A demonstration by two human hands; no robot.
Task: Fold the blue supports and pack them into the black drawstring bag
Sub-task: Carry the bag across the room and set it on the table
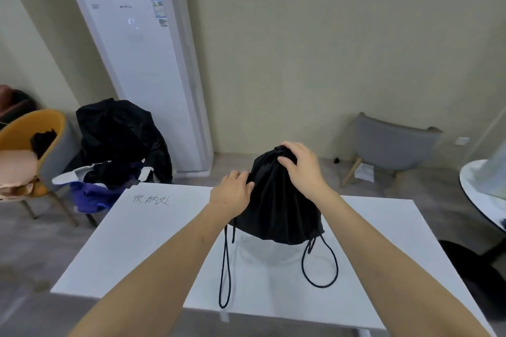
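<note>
Now the black drawstring bag [276,199] stands bulging on the white table [142,241], contents hidden; right hand [299,164] clamps its cinched top, left hand [232,190] presses its side, cords [319,265] trailing.

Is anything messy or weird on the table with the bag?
Not really. The black drawstring bag stands bunched shut, held by both hands. Only its left cord loop dangles over the white table's front edge, where it could snag.

Both hands [232,188] [300,165] forward, fingers curled, gripping.
</note>
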